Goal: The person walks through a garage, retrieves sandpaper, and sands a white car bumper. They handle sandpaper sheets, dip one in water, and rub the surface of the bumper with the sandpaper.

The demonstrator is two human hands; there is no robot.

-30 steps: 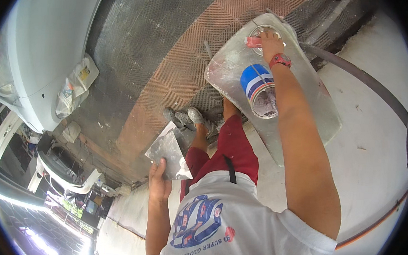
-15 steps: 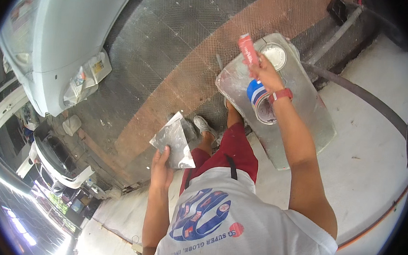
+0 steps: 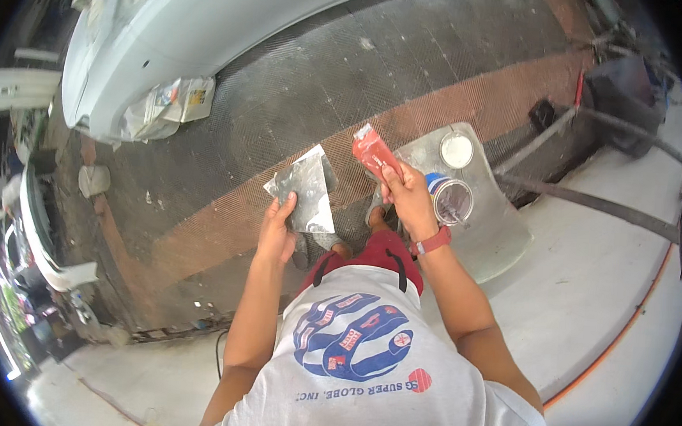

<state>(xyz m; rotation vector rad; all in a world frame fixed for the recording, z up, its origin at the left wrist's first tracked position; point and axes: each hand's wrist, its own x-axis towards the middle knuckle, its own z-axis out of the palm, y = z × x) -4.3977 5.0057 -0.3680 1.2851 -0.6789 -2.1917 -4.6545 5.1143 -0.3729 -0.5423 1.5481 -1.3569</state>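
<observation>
My left hand [image 3: 278, 231] grips the lower edge of a flat, square metal plate [image 3: 305, 189], its thumb lying on top. Grey and white smears mark the plate's surface. Closed round the lower end of a red squeeze tube [image 3: 371, 149] is my right hand [image 3: 410, 202], just right of the plate; tube and plate are apart. Beside that hand stands an open can [image 3: 454, 203] with a blue and white label and greyish contents; a thin tool seems to lean in it. A round, whitish lid or container [image 3: 456, 150] sits behind the can.
Both stand on a smeared grey panel [image 3: 489, 242] to my right. At the far left is a pale car body [image 3: 156, 38] with plastic-like sheeting [image 3: 177, 105] at its lower edge. Grey pipes [image 3: 591, 203] cross at the right. Textured dark and reddish floor [image 3: 301, 93] lies ahead.
My right hand has brought the red tube left from above the panel, close to the plate. The left hand has lifted the plate slightly up and right. The view has turned.
</observation>
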